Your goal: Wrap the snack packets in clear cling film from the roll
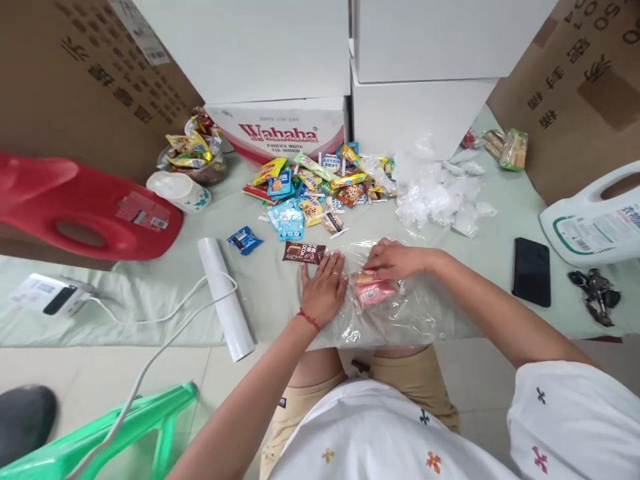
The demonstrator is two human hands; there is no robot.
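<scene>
Pink in colour, the packet [375, 293] lies amid loose clear film [415, 327] on the bench [475, 273], seemingly only part enclosed. Over it the right hand's [395, 259] grip is narrow, whether pinching I cannot tell; the left hand [324, 291] spreads flat. Apparently outside the film lie a brown packet [302, 252] and, beyond, piled snacks [311, 211].
</scene>
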